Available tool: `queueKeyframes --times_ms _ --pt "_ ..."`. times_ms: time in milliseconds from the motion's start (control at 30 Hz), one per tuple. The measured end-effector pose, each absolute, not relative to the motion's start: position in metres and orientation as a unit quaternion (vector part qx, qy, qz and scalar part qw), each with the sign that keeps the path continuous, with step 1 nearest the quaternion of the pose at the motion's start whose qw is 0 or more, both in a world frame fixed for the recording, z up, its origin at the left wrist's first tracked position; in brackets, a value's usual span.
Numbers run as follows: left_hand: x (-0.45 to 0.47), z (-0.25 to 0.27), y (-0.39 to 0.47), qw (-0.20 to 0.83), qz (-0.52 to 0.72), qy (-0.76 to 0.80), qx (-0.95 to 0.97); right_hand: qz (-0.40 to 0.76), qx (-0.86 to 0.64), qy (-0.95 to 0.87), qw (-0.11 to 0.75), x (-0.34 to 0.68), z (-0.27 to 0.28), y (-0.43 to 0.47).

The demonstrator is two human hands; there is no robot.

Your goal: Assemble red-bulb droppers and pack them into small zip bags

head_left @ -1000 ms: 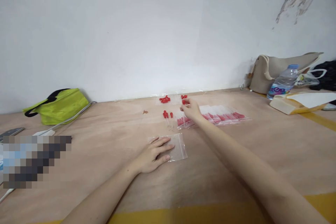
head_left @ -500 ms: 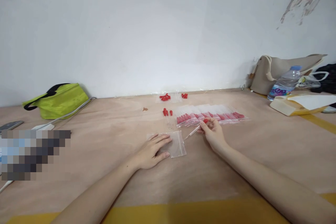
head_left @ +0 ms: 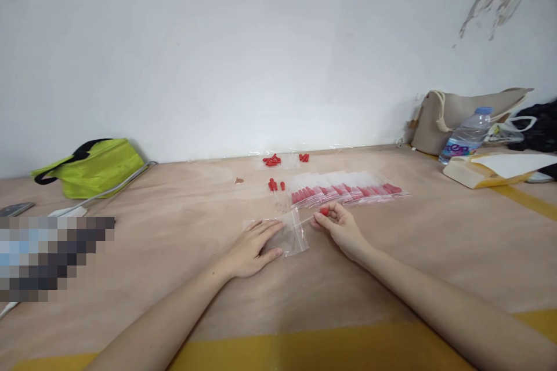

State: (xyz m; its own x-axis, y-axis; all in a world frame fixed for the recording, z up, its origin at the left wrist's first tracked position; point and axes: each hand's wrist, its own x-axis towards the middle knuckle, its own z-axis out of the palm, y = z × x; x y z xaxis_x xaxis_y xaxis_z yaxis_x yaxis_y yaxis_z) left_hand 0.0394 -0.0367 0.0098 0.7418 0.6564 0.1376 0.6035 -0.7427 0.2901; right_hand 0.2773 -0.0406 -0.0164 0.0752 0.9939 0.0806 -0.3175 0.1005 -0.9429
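Note:
My left hand (head_left: 256, 248) lies flat with fingers spread on a clear zip-lock bag (head_left: 296, 246), pressing it to the table. My right hand (head_left: 342, 231) pinches a glass dropper (head_left: 324, 211) by its red rubber bulb. The thin glass tube points left, its tip at the bag's zip end and seemingly inside the mouth. Just beyond the hands are several loose droppers (head_left: 272, 185) with red bulbs. To their right, filled zip-lock bags (head_left: 348, 190) with red bulbs showing overlap in a row.
Red rubber bulbs (head_left: 272, 160) lie on clear plastic near the wall, with a smaller bulb pile (head_left: 304, 157) beside them. A green bag (head_left: 98, 168) and a phone (head_left: 16, 208) are at left. A water bottle (head_left: 465, 136), a beige bag (head_left: 429, 127) and an envelope (head_left: 474, 173) are at right.
My right hand has moved left with the dropper, bringing its tube to the bag's zip end. My left hand stays flat on the bag.

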Motion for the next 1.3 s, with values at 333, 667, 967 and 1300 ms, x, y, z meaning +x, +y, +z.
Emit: queueKeyframes --times_ms 333,667,967,1300 --pt "0.045 0.011 -0.036 0.129 0.125 0.336 0.924 0.599 -0.361 -0.584 0.413 0.283 -0.011 -0.037" --pt "0.043 0.011 -0.035 0.17 0.162 0.321 0.918 0.603 -0.323 -0.6 0.414 0.281 -0.005 -0.039" --pt "0.016 0.015 -0.026 0.212 0.141 0.307 0.917 0.577 -0.406 -0.585 0.4 0.284 -0.006 -0.034" --pt "0.019 0.016 -0.029 0.207 0.152 0.304 0.917 0.577 -0.347 -0.625 0.395 0.295 -0.014 -0.033"
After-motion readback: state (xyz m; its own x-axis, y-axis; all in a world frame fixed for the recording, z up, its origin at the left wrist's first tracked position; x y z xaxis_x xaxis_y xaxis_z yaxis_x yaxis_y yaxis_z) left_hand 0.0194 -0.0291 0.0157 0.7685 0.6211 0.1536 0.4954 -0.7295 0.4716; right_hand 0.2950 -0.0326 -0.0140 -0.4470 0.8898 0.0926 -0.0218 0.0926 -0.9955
